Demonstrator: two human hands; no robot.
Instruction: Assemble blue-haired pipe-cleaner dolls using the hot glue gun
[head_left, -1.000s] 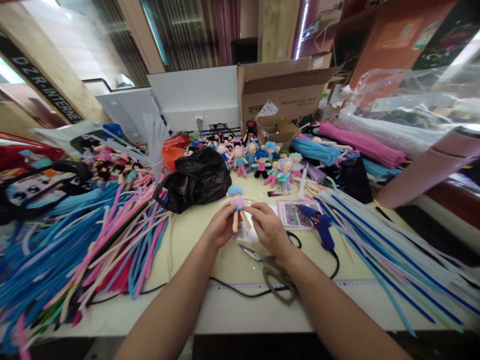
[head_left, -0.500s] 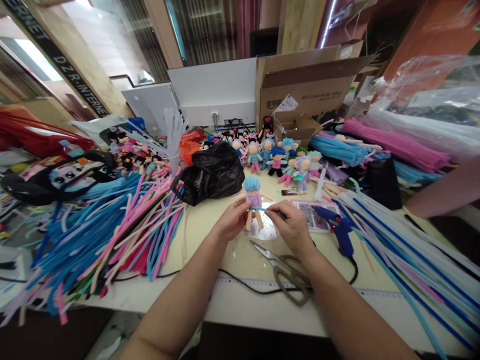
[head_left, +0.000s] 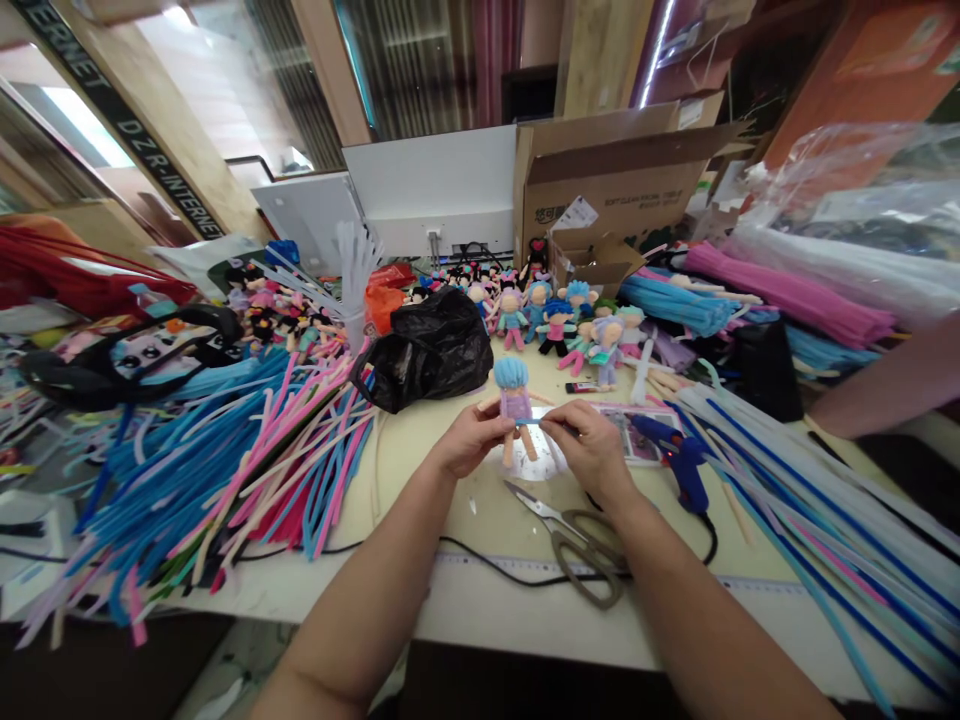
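A small pipe-cleaner doll point(head_left: 514, 400) with light blue hair, a lilac top and bare beige legs is held upright over the table. My left hand point(head_left: 474, 437) is closed on its side at the waist. A short blue pipe cleaner point(head_left: 528, 421) runs across the doll's waist, and my right hand point(head_left: 589, 440) pinches its right end. Under the hands lies a shiny clear sheet point(head_left: 546, 455). Scissors point(head_left: 564, 532) with grey-brown handles rest just below, blades toward the doll. To the right is a blue glue gun point(head_left: 681, 462) with a black cord.
Loose pipe cleaners point(head_left: 187, 450) pile up at the left, more point(head_left: 817, 520) at the right. A black plastic bag point(head_left: 427, 350) and several finished dolls point(head_left: 559, 325) stand behind the hands. A cardboard box point(head_left: 607, 180) is at the back. A ruler point(head_left: 757, 584) runs along the front.
The doll and both hands have shifted slightly right in the picture, and the doll's legs are tilted a little more. The grip on the doll and the blue pipe cleaner stays the same.
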